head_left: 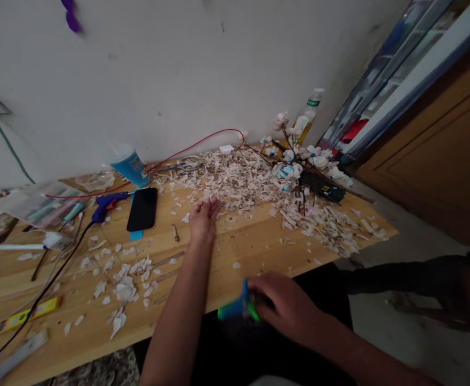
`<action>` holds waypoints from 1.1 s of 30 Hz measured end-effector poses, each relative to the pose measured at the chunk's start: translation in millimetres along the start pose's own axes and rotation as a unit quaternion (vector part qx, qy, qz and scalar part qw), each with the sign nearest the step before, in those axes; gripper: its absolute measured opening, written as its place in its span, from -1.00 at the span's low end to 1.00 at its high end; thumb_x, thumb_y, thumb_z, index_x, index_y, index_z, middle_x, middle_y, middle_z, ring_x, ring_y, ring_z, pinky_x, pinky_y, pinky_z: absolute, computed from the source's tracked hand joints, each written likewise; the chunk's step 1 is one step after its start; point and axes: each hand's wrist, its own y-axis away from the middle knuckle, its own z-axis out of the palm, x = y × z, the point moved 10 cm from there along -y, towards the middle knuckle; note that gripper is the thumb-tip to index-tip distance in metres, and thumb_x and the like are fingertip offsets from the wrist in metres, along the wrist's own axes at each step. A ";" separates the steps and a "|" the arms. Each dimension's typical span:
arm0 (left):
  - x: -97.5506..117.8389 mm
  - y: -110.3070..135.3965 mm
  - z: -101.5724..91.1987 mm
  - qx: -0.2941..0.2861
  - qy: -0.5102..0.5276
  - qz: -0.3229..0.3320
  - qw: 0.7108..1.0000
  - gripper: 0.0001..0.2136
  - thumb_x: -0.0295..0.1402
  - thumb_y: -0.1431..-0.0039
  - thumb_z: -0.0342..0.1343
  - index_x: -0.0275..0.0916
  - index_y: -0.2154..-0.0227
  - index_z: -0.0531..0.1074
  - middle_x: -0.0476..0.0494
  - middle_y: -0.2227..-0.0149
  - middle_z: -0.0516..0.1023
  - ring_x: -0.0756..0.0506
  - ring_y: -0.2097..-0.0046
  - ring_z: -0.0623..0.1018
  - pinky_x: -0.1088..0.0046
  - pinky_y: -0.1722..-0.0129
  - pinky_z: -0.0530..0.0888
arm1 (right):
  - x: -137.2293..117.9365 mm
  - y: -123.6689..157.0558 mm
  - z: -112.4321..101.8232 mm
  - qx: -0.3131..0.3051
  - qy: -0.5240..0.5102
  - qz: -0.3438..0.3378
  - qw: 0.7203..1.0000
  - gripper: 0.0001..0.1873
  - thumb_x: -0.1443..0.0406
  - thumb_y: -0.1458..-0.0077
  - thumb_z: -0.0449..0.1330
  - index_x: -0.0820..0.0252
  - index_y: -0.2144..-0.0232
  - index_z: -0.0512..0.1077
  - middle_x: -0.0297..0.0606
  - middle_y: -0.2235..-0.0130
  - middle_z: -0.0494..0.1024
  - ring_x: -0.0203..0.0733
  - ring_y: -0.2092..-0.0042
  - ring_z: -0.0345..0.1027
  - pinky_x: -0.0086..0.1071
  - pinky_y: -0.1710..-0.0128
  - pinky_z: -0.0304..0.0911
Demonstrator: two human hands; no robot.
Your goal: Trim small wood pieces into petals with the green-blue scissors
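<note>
Fingertips pinched together, my left hand (203, 217) is above the table at the near edge of a heap of pale flakes (243, 179). A small pale bit seems to show at its fingertips, too small to name. My right hand (285, 303) is closed around a blue-and-green tool (237, 308), over my lap by the table's front edge. Motion blurs the tool, and its kind cannot be made out; its narrower end points left. A short brown stub (174, 232) lies left of my left hand.
Branches with white flowers (289, 155) lie at the right, near a bottle (309, 115) and a dark green cylinder (322, 186). On the left are a blue cup (131, 166), a phone (142, 209), a blue glue gun (106, 206) with a black cord, and a yellow level-like tool (21, 317).
</note>
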 end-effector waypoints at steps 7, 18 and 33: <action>7.7 -0.1 0.3 0.004 0.033 0.042 0.999 -0.81 -0.36 0.07 0.41 -0.25 0.46 0.49 0.05 0.51 0.51 0.09 0.46 0.47 0.58 0.38 0.38 | 66.9 -123.9 -29.1 0.255 0.038 0.023 0.966 -0.56 0.30 -0.06 0.12 0.20 -0.03 0.27 0.01 0.02 0.41 0.07 -0.05 0.30 -0.03 -0.08 0.27; -2.5 7.3 7.0 0.017 0.042 -0.043 0.998 -0.88 -0.47 0.01 0.36 -0.29 0.47 0.49 -0.06 0.42 0.58 0.05 0.36 0.55 0.52 0.22 0.47 | 95.4 -130.6 -0.1 0.228 0.056 0.044 0.971 -0.56 0.27 -0.04 0.14 0.19 -0.01 0.30 -0.01 0.04 0.44 0.04 -0.01 0.34 -0.10 -0.04 0.30; -17.0 3.8 9.3 -0.043 -0.119 -0.015 0.992 -0.82 -0.32 0.17 0.39 -0.26 0.51 0.52 0.03 0.53 0.52 0.06 0.48 0.45 0.55 0.37 0.37 | 102.4 -134.5 -1.9 0.207 0.019 0.086 0.974 -0.74 0.25 -0.11 0.15 0.17 0.12 0.42 -0.15 0.18 0.53 -0.09 0.16 0.39 -0.26 0.13 0.29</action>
